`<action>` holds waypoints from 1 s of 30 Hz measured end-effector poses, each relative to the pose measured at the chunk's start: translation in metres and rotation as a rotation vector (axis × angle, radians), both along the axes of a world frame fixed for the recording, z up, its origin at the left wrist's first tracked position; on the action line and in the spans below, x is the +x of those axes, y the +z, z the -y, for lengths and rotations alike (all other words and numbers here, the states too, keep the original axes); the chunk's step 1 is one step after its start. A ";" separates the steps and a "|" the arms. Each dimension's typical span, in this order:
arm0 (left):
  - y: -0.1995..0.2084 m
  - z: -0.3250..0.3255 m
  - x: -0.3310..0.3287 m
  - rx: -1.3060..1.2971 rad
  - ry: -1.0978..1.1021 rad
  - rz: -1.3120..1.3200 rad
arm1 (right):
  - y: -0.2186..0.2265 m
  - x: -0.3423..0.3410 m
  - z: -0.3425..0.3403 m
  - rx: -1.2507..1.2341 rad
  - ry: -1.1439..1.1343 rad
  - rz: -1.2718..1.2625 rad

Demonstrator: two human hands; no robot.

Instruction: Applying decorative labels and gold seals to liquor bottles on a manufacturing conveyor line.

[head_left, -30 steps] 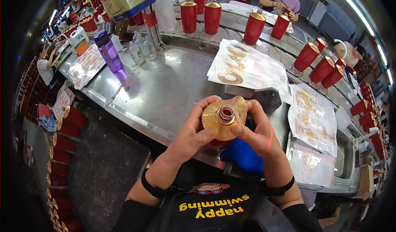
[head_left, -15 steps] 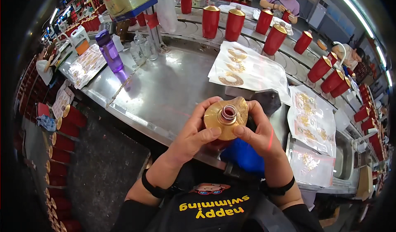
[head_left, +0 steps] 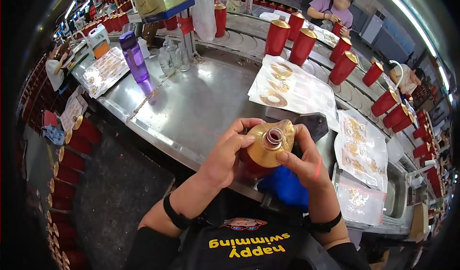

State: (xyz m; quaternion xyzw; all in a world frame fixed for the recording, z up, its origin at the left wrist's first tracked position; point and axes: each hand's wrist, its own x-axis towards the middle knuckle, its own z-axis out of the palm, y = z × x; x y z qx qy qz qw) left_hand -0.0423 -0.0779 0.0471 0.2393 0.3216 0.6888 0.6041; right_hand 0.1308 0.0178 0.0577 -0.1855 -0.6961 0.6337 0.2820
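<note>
Both hands hold a red bottle (head_left: 254, 166) with a gold shoulder and an uncapped clear neck, tilted in front of my chest over the counter's near edge. My left hand (head_left: 221, 150) wraps the bottle's left side, its thumb on the gold shoulder. At the right side, my right hand (head_left: 309, 157) has its thumb pressed on the shoulder and its fingers behind. A gold embossed decal (head_left: 287, 130) lies over the shoulder by the right fingers, its pointed edge standing up. Beyond the hands lies a white sheet (head_left: 311, 97) bearing gold ring-shaped decals.
Red bottles (head_left: 303, 47) stand on the curved conveyor (head_left: 314, 67) behind the metal counter (head_left: 191, 102). A purple drink bottle (head_left: 134, 59) stands at left. More decal sheets (head_left: 362, 174) lie at right beside a sink (head_left: 395, 193). A blue cloth-like thing (head_left: 287, 186) sits below the held bottle.
The held bottle has tipped, and its neck now sits further right. My left thumb has shifted on the shoulder. Bottles on the conveyor have moved right. The view has shifted slightly.
</note>
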 end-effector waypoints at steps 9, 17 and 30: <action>-0.007 -0.004 0.002 0.028 0.008 -0.087 | -0.001 0.000 0.001 -0.029 0.005 -0.006; -0.005 -0.001 0.002 0.061 -0.010 -0.074 | -0.003 0.001 0.000 -0.028 0.002 -0.001; -0.011 -0.005 0.004 0.071 0.003 -0.196 | -0.003 0.003 0.000 -0.029 0.000 0.006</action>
